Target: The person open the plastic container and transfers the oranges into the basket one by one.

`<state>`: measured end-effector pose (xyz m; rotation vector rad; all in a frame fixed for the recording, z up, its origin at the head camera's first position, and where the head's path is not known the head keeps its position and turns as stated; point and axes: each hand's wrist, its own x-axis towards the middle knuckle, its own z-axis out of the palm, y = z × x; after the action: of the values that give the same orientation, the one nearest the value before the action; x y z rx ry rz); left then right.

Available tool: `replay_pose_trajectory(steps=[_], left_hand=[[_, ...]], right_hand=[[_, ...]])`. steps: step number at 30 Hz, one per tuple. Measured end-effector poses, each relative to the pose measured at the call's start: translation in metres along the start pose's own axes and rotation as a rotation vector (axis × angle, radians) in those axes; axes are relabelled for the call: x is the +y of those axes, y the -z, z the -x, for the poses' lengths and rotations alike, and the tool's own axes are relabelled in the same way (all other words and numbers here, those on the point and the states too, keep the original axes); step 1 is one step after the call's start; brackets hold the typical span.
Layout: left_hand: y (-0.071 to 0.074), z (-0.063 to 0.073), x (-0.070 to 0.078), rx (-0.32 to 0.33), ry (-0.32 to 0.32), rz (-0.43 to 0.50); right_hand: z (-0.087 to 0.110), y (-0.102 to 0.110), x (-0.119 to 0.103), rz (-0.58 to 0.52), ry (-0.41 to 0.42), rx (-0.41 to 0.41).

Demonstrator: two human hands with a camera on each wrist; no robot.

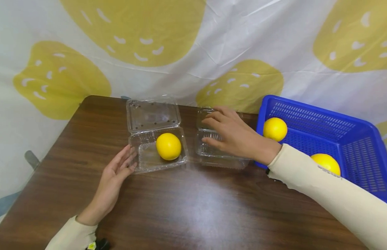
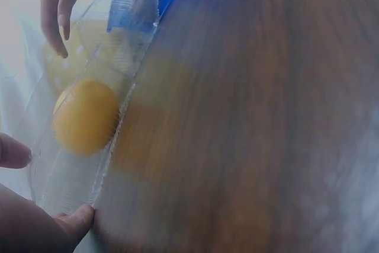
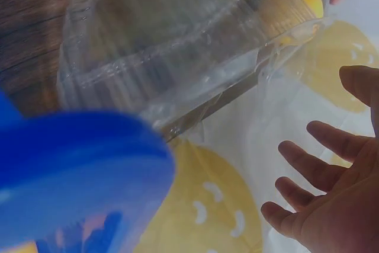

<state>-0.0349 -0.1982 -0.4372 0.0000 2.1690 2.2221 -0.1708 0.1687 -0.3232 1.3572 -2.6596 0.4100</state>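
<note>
A clear plastic clamshell box (image 1: 140,163) lies with its lid (image 1: 154,114) folded back. One round yellow fruit (image 1: 168,146) sits in the right half of its base. My left hand (image 1: 113,177) rests against the box's left side, thumb (image 2: 80,217) near the front corner and a fingertip farther back. To the right, my right hand (image 1: 232,133) hovers over a stack of clear clamshell boxes (image 1: 209,147), partly covering it. Its fingers (image 3: 311,164) are spread and hold nothing in the right wrist view.
A blue plastic basket (image 1: 315,107) stands at the right, holding a yellow fruit (image 1: 275,129) at its left and another (image 1: 327,163) partly behind my right sleeve. The brown wooden table (image 1: 168,208) meets a fruit-patterned curtain (image 1: 237,38) at the back.
</note>
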Motion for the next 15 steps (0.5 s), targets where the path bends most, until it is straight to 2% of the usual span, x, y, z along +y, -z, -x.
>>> replay_pose_trajectory(steps=[15], left_hand=[[0.000,0.000,0.000,-0.002,-0.014,0.021]], right_hand=[[-0.018,-0.018,-0.014,0.011,0.074,0.007]])
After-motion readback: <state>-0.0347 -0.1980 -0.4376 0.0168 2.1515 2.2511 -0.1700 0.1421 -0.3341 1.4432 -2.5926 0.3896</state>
